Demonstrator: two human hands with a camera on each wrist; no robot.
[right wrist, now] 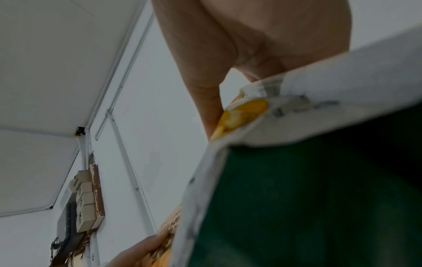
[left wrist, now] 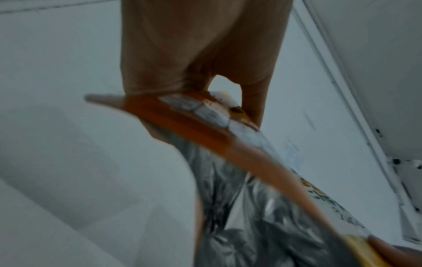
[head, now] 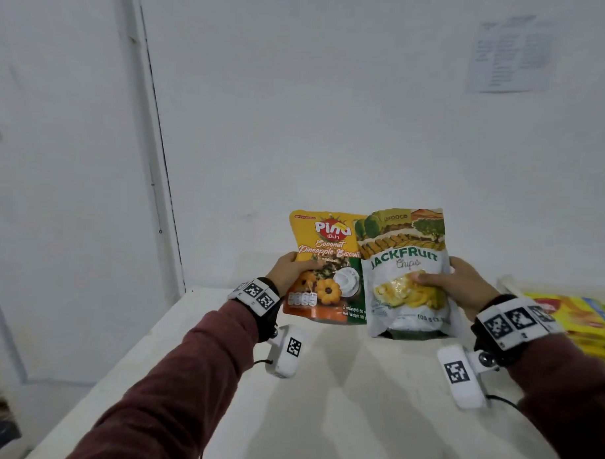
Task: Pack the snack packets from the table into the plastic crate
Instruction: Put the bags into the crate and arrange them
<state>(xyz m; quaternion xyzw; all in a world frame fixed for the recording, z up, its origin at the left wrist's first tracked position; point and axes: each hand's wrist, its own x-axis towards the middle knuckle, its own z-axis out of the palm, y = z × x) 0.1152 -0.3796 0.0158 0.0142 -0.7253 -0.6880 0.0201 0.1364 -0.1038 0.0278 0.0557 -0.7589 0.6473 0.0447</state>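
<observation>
My left hand (head: pixel 287 268) gripped the Pina Coconut Pineapple Biscuit pouch (head: pixel 322 267); my right hand (head: pixel 458 286) gripped the overlapping Jackfruit Chips pouch (head: pixel 407 277), above the tabletop (head: pixel 339 402).

Orange-yellow foil Pina coconut pineapple biscuit pouch (head: pixel 322 264) upright, held above surface. White-green Jackfruit Chips pouch (head: pixel 404 277) upright just beside, overlapping its right edge. More yellow packets (head: pixel 579 318) lying far right.

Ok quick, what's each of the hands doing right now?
Left hand: closed, holding the pineapple biscuit packet.
Right hand: closed, holding the jackfruit chips packet.
</observation>
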